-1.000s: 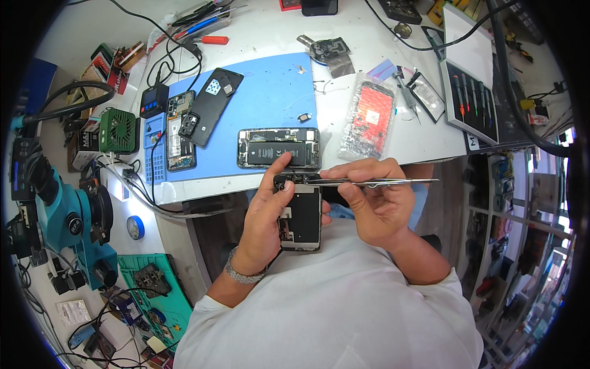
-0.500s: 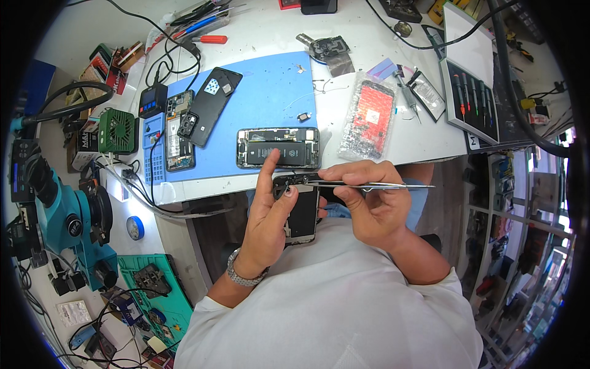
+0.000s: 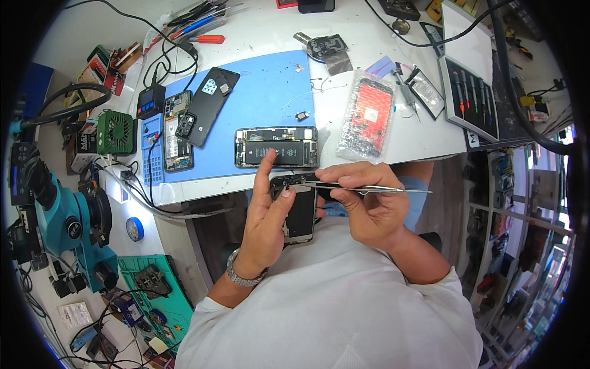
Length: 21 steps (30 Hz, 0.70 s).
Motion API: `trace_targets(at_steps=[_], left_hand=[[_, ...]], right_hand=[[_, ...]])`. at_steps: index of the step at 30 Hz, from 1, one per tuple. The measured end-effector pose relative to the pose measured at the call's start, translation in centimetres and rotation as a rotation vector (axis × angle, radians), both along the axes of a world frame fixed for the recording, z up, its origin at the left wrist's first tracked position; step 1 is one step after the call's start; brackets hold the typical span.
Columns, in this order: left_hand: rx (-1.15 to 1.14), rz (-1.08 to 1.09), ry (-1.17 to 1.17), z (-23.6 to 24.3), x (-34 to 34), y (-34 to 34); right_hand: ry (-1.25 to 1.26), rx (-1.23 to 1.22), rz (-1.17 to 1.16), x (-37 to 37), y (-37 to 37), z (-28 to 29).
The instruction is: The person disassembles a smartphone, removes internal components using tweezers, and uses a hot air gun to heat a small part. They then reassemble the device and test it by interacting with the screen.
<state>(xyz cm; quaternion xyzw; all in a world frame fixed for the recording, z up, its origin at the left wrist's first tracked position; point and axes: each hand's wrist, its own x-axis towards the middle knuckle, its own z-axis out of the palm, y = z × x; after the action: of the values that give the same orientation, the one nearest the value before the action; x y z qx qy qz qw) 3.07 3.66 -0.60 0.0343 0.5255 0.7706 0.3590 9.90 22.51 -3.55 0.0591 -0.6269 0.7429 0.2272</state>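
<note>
My left hand holds a phone screen assembly upright below the desk edge, thumb near its top end and index finger stretched upward. My right hand grips silver tweezers lying horizontally, their tips at small dark parts on the assembly's top end; whether the tips grasp anything is too small to tell. Just beyond my hands, an opened phone body with a black battery lies on the blue mat.
Around lie a disassembled phone, black back cover, bubble-wrapped red item, screwdriver case, syringe and cables. At left stand a green fan, teal microscope and green mat. Shelves are at right.
My left index finger has shifted left, and the screen assembly has shifted slightly up and left. The tweezers' rear end has dropped a little as my right hand moved slightly downward and left.
</note>
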Motion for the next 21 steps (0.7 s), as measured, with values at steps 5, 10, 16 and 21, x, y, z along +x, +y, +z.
trace_targets(at_steps=[5, 10, 16, 21], left_hand=[[-0.029, -0.002, 0.066, 0.04, 0.16, -0.11], [-0.052, 0.017, 0.109, 0.06, 0.17, -0.14], [-0.048, 0.019, 0.080, 0.05, 0.40, -0.07], [-0.069, -0.022, 0.082, -0.58, 0.44, -0.34]], right_hand=[[0.032, 0.111, -0.014, 0.11, 0.15, 0.29], [0.077, 0.220, 0.001, 0.16, 0.14, 0.56], [-0.055, 0.120, 0.011, 0.07, 0.45, 0.67], [-0.218, -0.148, 0.079, -0.28, 0.91, 0.99]])
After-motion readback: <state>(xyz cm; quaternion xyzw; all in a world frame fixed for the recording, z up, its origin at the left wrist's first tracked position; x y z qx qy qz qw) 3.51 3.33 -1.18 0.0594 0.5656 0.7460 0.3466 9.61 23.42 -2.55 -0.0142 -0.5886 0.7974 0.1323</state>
